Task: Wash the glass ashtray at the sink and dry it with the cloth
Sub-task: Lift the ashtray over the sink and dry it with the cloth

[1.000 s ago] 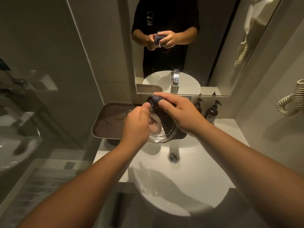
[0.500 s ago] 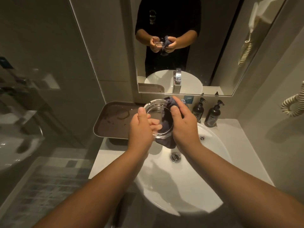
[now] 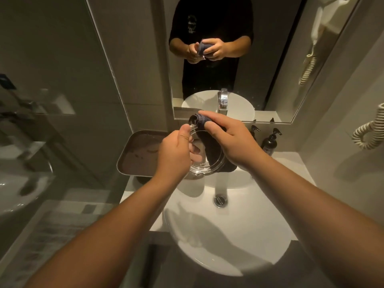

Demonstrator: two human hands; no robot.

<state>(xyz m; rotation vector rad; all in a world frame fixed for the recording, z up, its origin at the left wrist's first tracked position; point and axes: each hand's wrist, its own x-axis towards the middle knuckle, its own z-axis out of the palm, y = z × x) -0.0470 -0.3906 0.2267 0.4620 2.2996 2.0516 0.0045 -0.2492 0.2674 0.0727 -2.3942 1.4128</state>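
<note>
A round clear glass ashtray (image 3: 204, 166) is held tilted above the back of the white sink (image 3: 245, 242). My left hand (image 3: 174, 155) grips its left rim, thumb on the edge and fingers showing through the glass. My right hand (image 3: 230, 140) pinches a dark blue cloth (image 3: 200, 120) over the ashtray's top rim. The rest of the cloth hangs down behind the glass, dark through it.
A metal tray (image 3: 137, 154) lies on the counter left of the sink. Two dark pump bottles (image 3: 270, 143) stand at the back right. The drain (image 3: 220, 200) sits in the bowl, below the hands. The mirror (image 3: 270, 59) reflects the tap; a coiled cord (image 3: 367, 135) hangs at right.
The ashtray was turned in my hands, tipped up half a second ago and now lower again. My right hand has shifted the cloth to the top rim.
</note>
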